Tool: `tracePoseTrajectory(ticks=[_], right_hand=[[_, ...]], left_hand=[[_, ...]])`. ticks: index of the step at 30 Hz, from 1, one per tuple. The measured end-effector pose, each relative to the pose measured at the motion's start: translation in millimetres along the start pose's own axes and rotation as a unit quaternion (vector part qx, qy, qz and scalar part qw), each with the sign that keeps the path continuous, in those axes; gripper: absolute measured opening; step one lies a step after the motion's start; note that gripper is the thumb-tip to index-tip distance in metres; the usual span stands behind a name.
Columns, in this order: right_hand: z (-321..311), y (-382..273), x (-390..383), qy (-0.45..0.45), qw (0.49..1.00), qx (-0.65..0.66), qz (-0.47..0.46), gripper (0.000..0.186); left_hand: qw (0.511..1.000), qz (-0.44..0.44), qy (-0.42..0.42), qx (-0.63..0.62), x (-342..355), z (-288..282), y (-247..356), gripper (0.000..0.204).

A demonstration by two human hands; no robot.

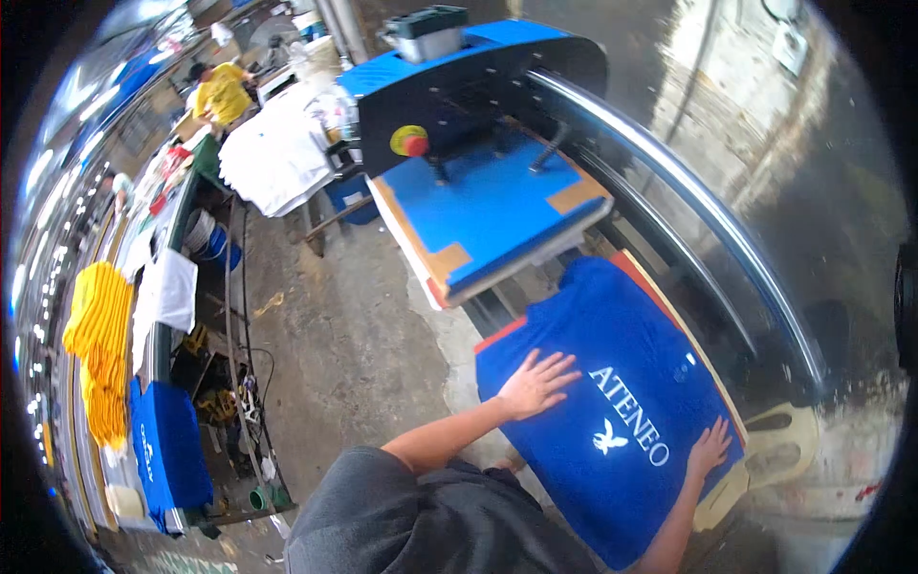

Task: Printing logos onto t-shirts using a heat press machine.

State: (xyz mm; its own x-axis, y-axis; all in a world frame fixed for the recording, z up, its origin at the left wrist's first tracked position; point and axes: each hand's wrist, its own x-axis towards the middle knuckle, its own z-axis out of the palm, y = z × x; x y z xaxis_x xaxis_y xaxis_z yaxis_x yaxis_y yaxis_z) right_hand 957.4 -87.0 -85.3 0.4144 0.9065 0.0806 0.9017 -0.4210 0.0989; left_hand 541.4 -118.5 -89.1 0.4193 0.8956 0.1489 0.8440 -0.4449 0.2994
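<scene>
A blue T-shirt (pixel 612 330) with white lettering and a small white bird-like figure lies spread over the lower platen of a heat press. My left hand (pixel 537 385) rests on the shirt's left side, palm down with the fingers spread. Near the shirt's right edge, my right hand (pixel 709 448) also lies on the cloth, its fingers stretched out. Neither hand grips anything. Red and tan edges of the platen (pixel 703 354) show beside the collar and along the right side. Most of the platen is hidden under the cloth.
The press's blue upper plate (pixel 507 220) sits just beyond the shirt, with a red emergency button (pixel 415 145). Chrome rails (pixel 708 153) run along the right. At left, a long table carries yellow shirts (pixel 98 335) and a blue shirt (pixel 172 450). A person in yellow (pixel 225 96) works far off.
</scene>
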Motion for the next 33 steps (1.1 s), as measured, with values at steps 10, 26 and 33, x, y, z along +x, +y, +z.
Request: tracePoseTrajectory(ticks=[10, 26, 33], right_hand=[[-203.3, -378.9, -117.2, 0.171, 0.729, 0.431, -0.504, 0.031], [-289.1, -725.0, -243.4, 0.238, 0.749, 0.161, -0.597, 0.069], [-287.1, -703.2, -250.5, 0.21, 0.783, 0.118, -0.573, 0.072]], left_hand=[[0.974, -0.214, 0.029, 0.072, -186.4, -34.0, -128.8, 0.053], [0.388, -0.896, 0.014, -0.215, -745.3, -8.5, -136.7, 0.035], [0.512, -0.806, 0.001, -0.298, -719.1, 42.3, -103.9, 0.038]])
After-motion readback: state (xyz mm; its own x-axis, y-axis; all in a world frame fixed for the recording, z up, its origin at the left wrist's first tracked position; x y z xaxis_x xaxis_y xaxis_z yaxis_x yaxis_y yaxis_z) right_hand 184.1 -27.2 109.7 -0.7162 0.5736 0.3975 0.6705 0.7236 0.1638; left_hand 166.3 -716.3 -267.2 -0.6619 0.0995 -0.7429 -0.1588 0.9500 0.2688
